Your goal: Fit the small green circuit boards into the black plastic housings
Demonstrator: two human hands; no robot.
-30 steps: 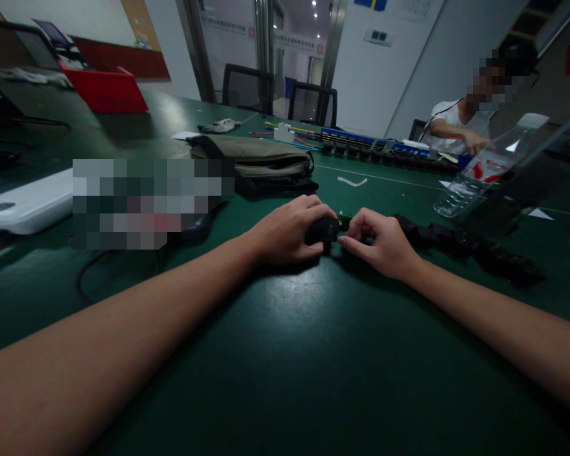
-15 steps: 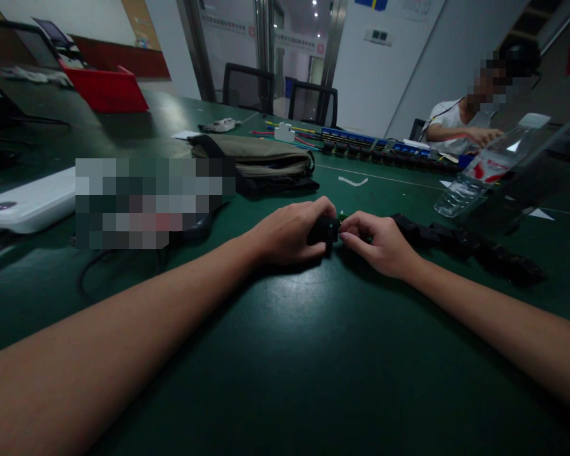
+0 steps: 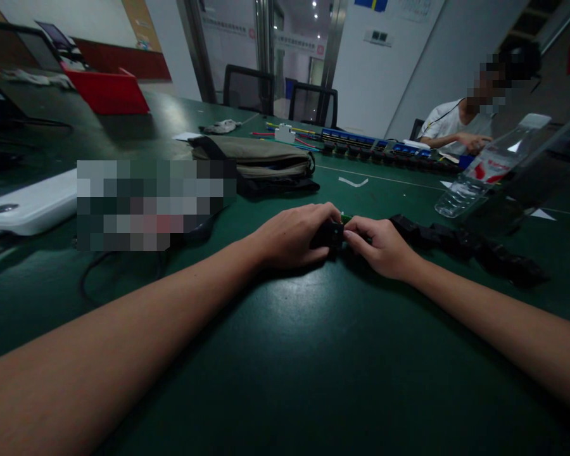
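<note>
My left hand [image 3: 294,235] rests low over the green table, thumb and fingers closed around a small black box-shaped part [image 3: 334,235]. Against the right end of that part, the fingertips of my right hand [image 3: 382,246] are pinched together. A bit of green [image 3: 346,217], perhaps a circuit board, shows just above those fingertips; most of it is hidden by my fingers. Beyond my right wrist lies a row of several black blocks [image 3: 449,242], joined end to end as far as I can see.
A clear plastic bottle [image 3: 494,168] stands at the right. An olive bag [image 3: 261,158] lies beyond my left hand, with a white device [image 3: 38,202] at left. A red bin [image 3: 109,92] and a blue-and-black strip [image 3: 380,145] sit farther off. A co-worker [image 3: 449,120] sits across.
Both my hands and the black part have shifted slightly right and down in the picture. The grip looks the same. The co-worker's hand has moved a little left and lower.
</note>
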